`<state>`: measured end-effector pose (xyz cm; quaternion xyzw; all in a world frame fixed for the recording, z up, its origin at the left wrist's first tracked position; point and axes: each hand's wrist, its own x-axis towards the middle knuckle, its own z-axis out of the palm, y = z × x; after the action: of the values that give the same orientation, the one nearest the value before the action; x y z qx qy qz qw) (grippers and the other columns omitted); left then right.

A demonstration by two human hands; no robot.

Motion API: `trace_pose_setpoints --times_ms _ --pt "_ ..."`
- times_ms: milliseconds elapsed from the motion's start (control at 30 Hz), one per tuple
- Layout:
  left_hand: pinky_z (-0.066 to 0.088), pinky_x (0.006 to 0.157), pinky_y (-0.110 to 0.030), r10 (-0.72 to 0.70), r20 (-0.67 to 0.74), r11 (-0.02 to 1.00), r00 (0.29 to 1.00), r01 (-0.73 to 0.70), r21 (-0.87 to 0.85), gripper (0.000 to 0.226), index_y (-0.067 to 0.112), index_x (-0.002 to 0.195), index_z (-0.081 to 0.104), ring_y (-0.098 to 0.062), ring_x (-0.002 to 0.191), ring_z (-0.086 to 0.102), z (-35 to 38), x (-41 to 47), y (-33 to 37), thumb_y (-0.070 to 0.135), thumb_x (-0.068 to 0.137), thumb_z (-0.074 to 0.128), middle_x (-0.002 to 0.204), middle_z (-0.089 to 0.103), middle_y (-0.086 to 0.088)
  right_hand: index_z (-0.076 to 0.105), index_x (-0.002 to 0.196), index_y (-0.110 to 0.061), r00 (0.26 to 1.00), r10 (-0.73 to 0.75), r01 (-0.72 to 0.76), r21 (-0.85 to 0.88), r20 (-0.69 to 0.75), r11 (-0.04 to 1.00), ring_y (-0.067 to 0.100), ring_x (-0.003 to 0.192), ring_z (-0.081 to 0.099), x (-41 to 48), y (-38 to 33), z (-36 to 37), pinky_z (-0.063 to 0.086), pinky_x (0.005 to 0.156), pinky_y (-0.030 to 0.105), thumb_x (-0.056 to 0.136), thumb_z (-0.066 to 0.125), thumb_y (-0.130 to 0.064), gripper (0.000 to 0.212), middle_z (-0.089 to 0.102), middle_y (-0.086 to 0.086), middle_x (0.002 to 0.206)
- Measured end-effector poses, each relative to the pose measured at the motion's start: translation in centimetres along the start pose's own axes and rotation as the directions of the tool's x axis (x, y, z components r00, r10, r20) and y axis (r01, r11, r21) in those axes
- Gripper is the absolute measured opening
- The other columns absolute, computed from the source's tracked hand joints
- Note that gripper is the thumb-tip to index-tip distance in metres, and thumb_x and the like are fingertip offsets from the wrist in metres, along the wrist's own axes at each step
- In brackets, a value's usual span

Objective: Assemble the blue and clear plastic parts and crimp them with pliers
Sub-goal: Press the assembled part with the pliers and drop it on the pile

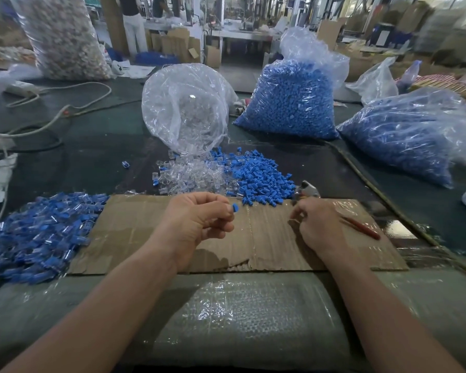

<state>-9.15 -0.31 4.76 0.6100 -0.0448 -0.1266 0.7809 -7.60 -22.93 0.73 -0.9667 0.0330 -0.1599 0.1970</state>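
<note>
— Which step does the person seem to be on?

— Pairing, by the look of it. The left hand [199,219] pinches a single blue part [235,208] at its fingertips, above the cardboard sheet [253,243]. Whether a clear shell is already on it cannot be told.

— And the tool?

— The right hand [318,227] is curled round the pliers [308,187]. Their head pokes out at one o'clock from the knuckles and the red handle trails off at four o'clock. How the jaws stand is too blurred to say.

— Where is the stock?

— At twelve o'clock from the hands lie the clear parts [191,175]. The loose blue parts [261,181] sit just beside them, toward one o'clock. The joined pieces [38,232] are heaped at nine o'clock, partly on the cardboard's edge.

— So what does the next move call for?

— Probably a clear part to mate with the blue one, if none is fitted. Then the pair must be brought between the jaws, squarely, so the squeeze does not skew it. With the right hand full of pliers, the left must do the fine seating.
</note>
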Motion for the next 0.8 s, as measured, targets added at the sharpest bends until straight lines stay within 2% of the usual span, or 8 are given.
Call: trace_pose_setpoints --times_ms 167,267,333,433,500,600,700,800 --pt "0.046 0.041 -0.018 -0.007 -0.019 1.000 1.000 0.007 0.006 0.021 0.005 0.066 0.062 -0.014 0.045 0.058 -0.2 0.0 -0.2 0.011 0.048 0.070 0.055 0.062 -0.007 0.072 0.080 -0.009 0.971 -0.209 0.213 -0.025 0.118 0.977 0.023 0.085 0.056 -0.4 -1.8 0.9 0.036 0.073 0.027 0.076 0.054 0.010 0.026 0.068 0.008 0.088" --pt "0.046 0.041 -0.018 -0.013 -0.029 1.000 0.999 0.013 0.005 0.022 0.004 0.069 0.061 -0.014 0.045 0.058 -0.3 0.2 -0.3 0.010 0.049 0.069 0.055 0.062 -0.007 0.068 0.093 -0.009 0.973 -0.218 0.213 0.067 0.078 0.975 0.018 0.091 0.053 -0.2 -2.1 0.8 0.036 0.078 0.022 0.081 0.056 0.003 0.021 0.061 0.004 0.096" --pt "0.046 0.041 -0.018 -0.017 -0.030 1.000 0.999 0.017 0.003 0.022 0.004 0.069 0.061 -0.014 0.045 0.058 -0.4 0.2 -0.3 0.010 0.050 0.069 0.055 0.062 -0.006 0.059 0.113 -0.011 0.989 -0.141 0.140 0.033 0.035 0.990 0.018 0.106 0.048 0.3 -1.6 0.5 0.033 0.089 0.023 0.081 0.062 -0.013 0.032 0.053 0.003 0.112" --pt "0.046 0.040 -0.018 -0.016 -0.046 1.000 0.999 0.016 -0.010 0.021 0.005 0.068 0.061 -0.013 0.044 0.058 -0.5 0.5 -0.4 0.010 0.049 0.069 0.054 0.062 -0.006 0.029 0.141 -0.016 0.937 0.194 -0.138 -0.205 0.289 0.969 0.024 0.134 0.027 1.0 0.0 -0.4 0.023 0.109 0.040 0.065 0.067 -0.063 0.098 0.029 0.007 0.147" --pt "0.045 0.040 -0.018 -0.013 -0.055 1.000 0.998 0.012 -0.014 0.022 0.005 0.069 0.060 -0.013 0.043 0.058 -0.7 0.8 -0.4 0.010 0.049 0.068 0.053 0.062 -0.005 0.029 0.140 -0.022 0.871 0.305 -0.224 -0.242 0.384 0.944 0.025 0.131 0.032 1.0 0.9 -0.9 0.029 0.107 0.044 0.053 0.065 -0.074 0.108 0.032 0.006 0.146" --pt "0.046 0.041 -0.017 -0.018 -0.061 1.000 0.998 0.017 -0.011 0.024 0.004 0.069 0.061 -0.012 0.044 0.058 -0.9 1.3 -0.6 0.011 0.048 0.069 0.054 0.062 -0.005 0.040 0.134 -0.031 0.882 0.292 -0.237 -0.188 0.369 0.953 0.020 0.109 0.044 1.3 1.9 -1.4 0.038 0.090 0.034 0.051 0.072 -0.069 0.097 0.045 0.001 0.123" --pt "0.046 0.041 -0.017 -0.029 -0.069 1.000 0.997 0.028 -0.014 0.023 0.003 0.069 0.061 -0.012 0.043 0.058 -0.8 1.9 -0.8 0.011 0.049 0.068 0.053 0.062 -0.005 0.047 0.129 -0.038 0.881 0.272 -0.241 -0.126 0.387 0.962 0.015 0.092 0.041 1.7 1.8 -1.9 0.038 0.080 0.032 0.053 0.079 -0.058 0.084 0.042 -0.003 0.100" --pt "0.046 0.041 -0.018 -0.052 -0.074 0.999 0.996 0.051 -0.017 0.024 0.002 0.071 0.060 -0.013 0.044 0.058 -0.7 2.6 -1.1 0.010 0.050 0.068 0.054 0.063 -0.006 0.063 0.098 -0.040 0.876 0.275 -0.305 0.016 0.396 0.952 0.013 0.079 0.054 1.7 1.7 -2.5 0.046 0.067 0.028 0.059 0.080 -0.037 0.042 0.059 -0.005 0.092"
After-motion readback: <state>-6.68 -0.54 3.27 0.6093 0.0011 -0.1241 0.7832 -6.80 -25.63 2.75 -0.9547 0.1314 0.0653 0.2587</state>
